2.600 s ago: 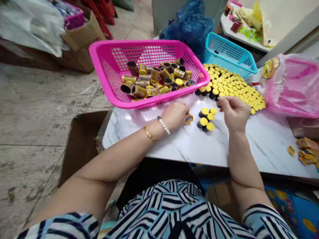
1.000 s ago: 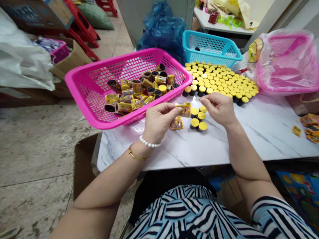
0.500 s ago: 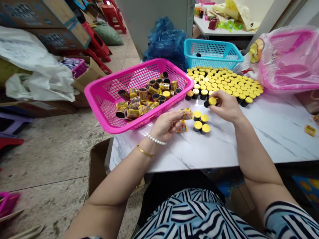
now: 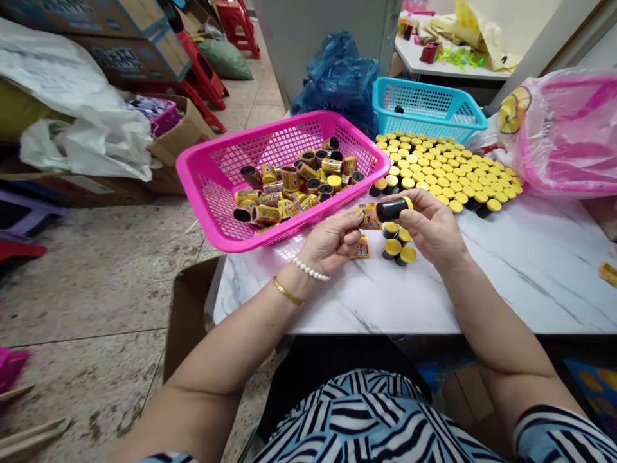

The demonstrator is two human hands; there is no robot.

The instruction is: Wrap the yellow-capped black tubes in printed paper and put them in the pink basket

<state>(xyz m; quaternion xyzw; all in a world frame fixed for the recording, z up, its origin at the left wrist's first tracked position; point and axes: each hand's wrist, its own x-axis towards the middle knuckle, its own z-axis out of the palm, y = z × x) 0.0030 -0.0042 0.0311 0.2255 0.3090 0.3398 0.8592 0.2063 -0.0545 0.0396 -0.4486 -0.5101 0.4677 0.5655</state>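
My left hand is closed, pinching a yellow printed label sleeve between thumb and fingers. Held sideways in my right hand is a small black canister with a yellow lid; its bare black end points left, close beside the label sleeve. Another yellow label sleeve lies on the table under my left fingers. Several yellow-lidded black canisters stand in a small group just below my hands. Behind them, a large block of yellow-lidded canisters stands upright in rows.
At the left, a pink basket contains labelled canisters. A blue basket, a blue plastic bag and a bagged pink basket stand at the back. The marble-patterned table has its front edge near my body.
My right hand has moved the canister from the front of the block toward my left hand and tipped it onto its side. The camera view has shifted slightly.
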